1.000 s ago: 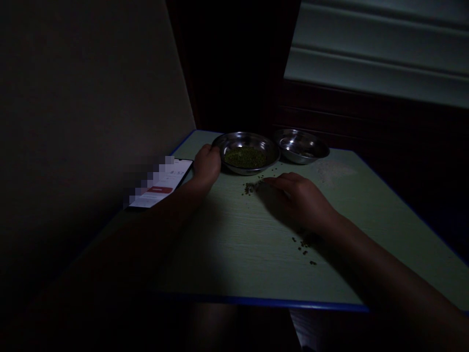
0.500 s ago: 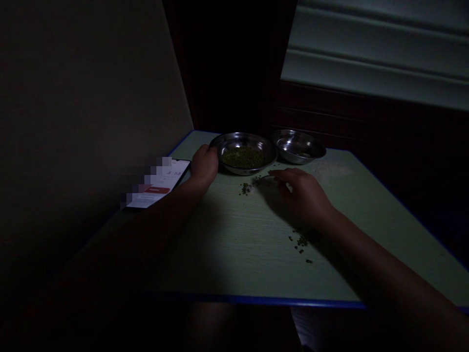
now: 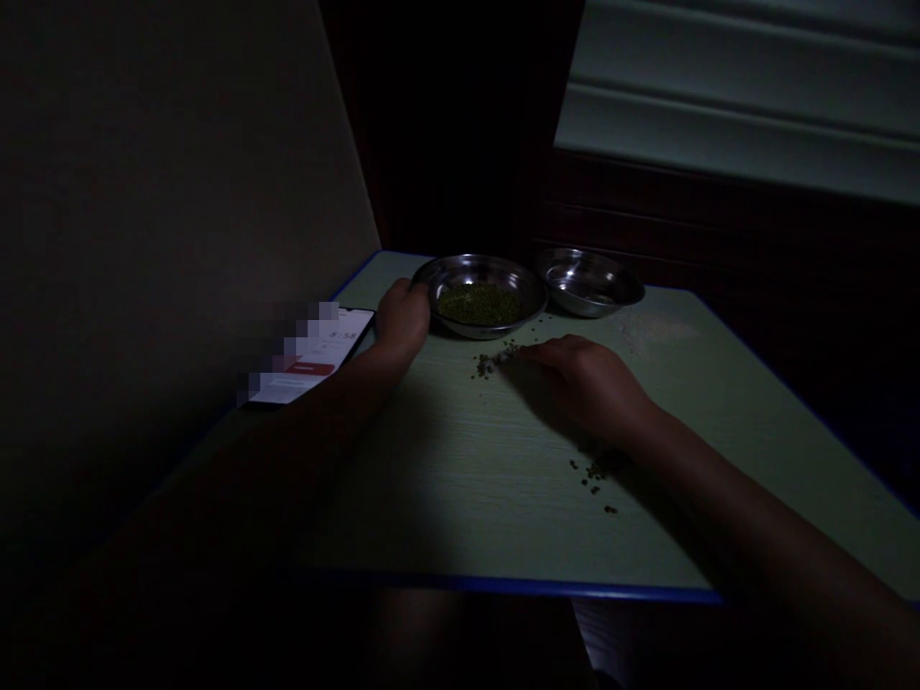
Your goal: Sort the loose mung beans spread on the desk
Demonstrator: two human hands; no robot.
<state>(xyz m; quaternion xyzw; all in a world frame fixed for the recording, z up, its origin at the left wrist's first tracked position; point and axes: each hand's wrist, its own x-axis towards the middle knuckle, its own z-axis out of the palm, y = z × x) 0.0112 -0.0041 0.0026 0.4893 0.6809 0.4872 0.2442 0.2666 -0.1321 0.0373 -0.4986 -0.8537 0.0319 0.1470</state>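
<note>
Mung beans point(image 3: 478, 304) sit in 1 of 2 steel bowls point(image 3: 533, 307), gripped by the left hand point(image 3: 401, 319); the open right hand point(image 3: 586, 383) touches spilled beans point(image 3: 490, 363).

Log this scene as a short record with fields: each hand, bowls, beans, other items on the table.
Left hand: touching the rim of a steel bowl
Bowl contents: green beans
Right hand: fingertips on the table at a small pile of spilled beans
Second bowl: another steel bowl, right of the first
Other beans: loose beans near the right forearm
Phone: smartphone, screen up, left of the left hand
Surface: pale green table, blue edge
</note>
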